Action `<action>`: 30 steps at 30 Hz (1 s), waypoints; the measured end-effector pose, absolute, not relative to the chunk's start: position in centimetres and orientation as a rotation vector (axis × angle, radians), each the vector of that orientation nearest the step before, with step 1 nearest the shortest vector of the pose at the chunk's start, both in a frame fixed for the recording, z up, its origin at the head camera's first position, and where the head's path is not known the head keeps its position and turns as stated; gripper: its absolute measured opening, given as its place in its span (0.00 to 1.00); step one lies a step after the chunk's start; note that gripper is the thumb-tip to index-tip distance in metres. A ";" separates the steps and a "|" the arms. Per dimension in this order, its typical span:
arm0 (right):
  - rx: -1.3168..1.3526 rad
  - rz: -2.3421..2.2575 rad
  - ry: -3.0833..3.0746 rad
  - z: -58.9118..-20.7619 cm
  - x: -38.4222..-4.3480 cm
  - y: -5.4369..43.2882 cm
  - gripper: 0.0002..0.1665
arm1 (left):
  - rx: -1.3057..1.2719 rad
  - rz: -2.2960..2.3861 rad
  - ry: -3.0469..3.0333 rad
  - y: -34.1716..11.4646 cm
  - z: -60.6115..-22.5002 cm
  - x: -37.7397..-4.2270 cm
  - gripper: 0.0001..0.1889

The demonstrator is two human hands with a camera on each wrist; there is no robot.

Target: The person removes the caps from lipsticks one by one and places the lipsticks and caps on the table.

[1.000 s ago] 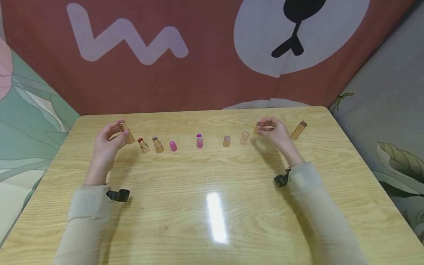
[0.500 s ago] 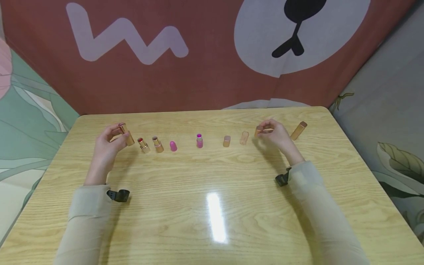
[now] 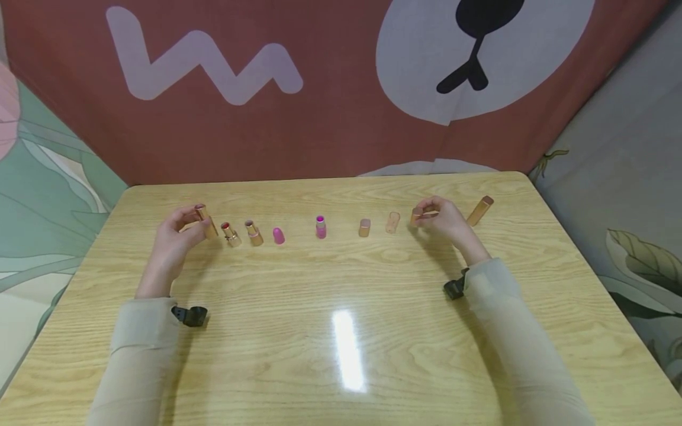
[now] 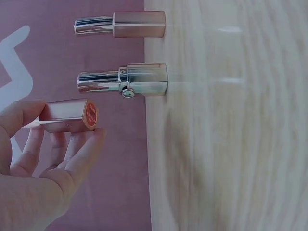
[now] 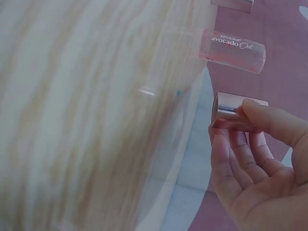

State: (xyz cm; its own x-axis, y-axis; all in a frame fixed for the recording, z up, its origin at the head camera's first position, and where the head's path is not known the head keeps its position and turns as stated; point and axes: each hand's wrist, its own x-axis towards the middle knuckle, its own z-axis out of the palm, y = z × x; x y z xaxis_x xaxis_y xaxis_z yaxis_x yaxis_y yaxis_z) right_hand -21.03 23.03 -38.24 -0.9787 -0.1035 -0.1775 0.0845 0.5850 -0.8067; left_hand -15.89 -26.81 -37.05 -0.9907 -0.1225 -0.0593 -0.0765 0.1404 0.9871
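Note:
At the left end of the row, my left hand [image 3: 173, 245] pinches a gold lipstick [image 3: 206, 222] between thumb and fingers. The left wrist view shows the red label on this lipstick's base [image 4: 91, 114], with the base held off the table. My right hand [image 3: 450, 222] pinches a gold lipstick cap [image 5: 233, 111], its open end facing down to the table. Beside the left hand stand an uncapped red lipstick [image 3: 231, 234] and an uncapped gold lipstick [image 3: 254, 232]. A clear cap [image 3: 392, 222] stands just left of the right hand.
Along the wooden table [image 3: 277, 331] stand a pink cap [image 3: 279, 235], an uncapped pink lipstick [image 3: 321, 226] and a small gold cap [image 3: 364, 227]. A tall gold tube [image 3: 481, 210] stands behind the right wrist. A red cloth backdrop [image 3: 319, 136] borders the far edge.
Both hands have come down slightly toward the table, the left with the gold lipstick and the right with the gold cap. The row of things has stayed put.

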 end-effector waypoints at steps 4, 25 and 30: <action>-0.019 -1.338 2.589 -38.4 -21.1 23.0 0.17 | 0.200 -1.908 -2.448 -27.0 -37.4 -15.9 0.11; -0.029 -1.274 2.594 -38.9 -21.3 23.5 0.18 | 0.238 -1.891 -2.510 -27.7 -38.5 -15.9 0.12; -0.037 -1.259 2.595 -38.8 -21.3 23.5 0.17 | 0.222 -1.984 -2.446 -27.7 -38.7 -16.1 0.13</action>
State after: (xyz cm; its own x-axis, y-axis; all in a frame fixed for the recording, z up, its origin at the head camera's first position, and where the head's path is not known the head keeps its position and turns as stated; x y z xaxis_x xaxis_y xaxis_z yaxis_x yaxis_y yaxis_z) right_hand -21.32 23.51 -38.77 -0.9668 -0.1338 -0.2178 0.0883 0.6247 -0.7758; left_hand -16.12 -27.73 -38.70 -0.9900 -0.0990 -0.1007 -0.1190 0.2007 0.9724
